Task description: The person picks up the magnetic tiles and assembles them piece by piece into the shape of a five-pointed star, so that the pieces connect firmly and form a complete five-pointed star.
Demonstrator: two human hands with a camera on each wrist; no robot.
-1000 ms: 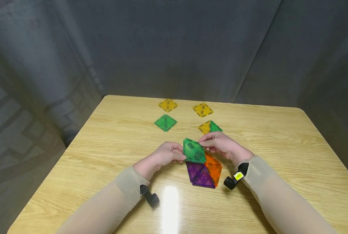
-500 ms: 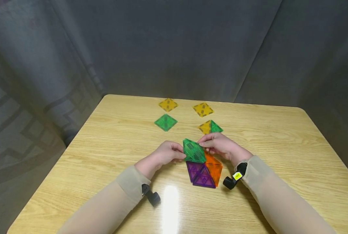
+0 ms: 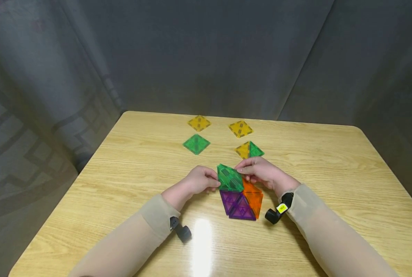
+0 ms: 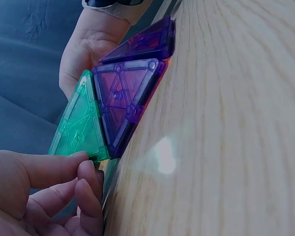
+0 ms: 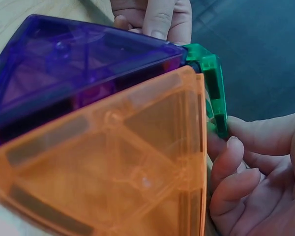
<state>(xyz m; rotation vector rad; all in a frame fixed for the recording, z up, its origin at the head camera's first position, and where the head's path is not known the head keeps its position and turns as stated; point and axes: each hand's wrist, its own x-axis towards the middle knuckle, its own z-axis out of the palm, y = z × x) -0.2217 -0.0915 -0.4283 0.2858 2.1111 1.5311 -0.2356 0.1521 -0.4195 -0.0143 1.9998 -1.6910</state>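
Left hand (image 3: 200,181) and right hand (image 3: 261,172) pinch the green tiles (image 3: 230,179) by their left and right corners. Over the table (image 3: 323,173), these adjoin the purple tiles' (image 3: 242,209) far edge, left of the orange tiles (image 3: 254,200), long axis slanting from far left to near right. Flat diamonds (image 3: 196,144) lie beyond.

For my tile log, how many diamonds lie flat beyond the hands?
4: yellow diamond back left, yellow diamond back right, green diamond front left, yellow-green diamond front right; the right hand may hide its tip.
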